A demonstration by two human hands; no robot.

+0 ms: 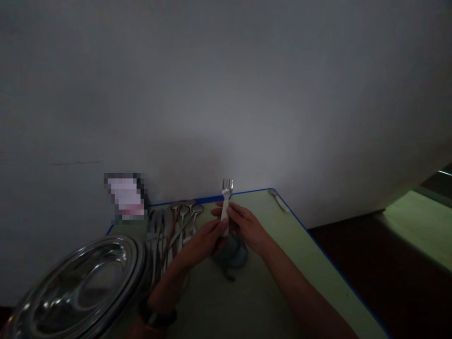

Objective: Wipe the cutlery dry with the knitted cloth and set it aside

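Observation:
A fork (225, 207) with a pale handle and metal tines is held upright above the table, tines up. My left hand (209, 235) grips the lower part of its handle. Higher on the same handle, the fingers of my right hand (244, 221) are closed around it. Under my hands lies a dark bluish cloth-like item (236, 256), partly hidden. To the left rests a pile of spoons, forks and knives (173, 230), partly covered by my left forearm.
Stacked shiny metal plates (136, 263) stand at the left. A blurred-out device (127, 195) leans near the wall (226, 94). One more piece of cutlery with a pale handle (280, 202) lies at the far right corner of the blue-edged table (282, 235).

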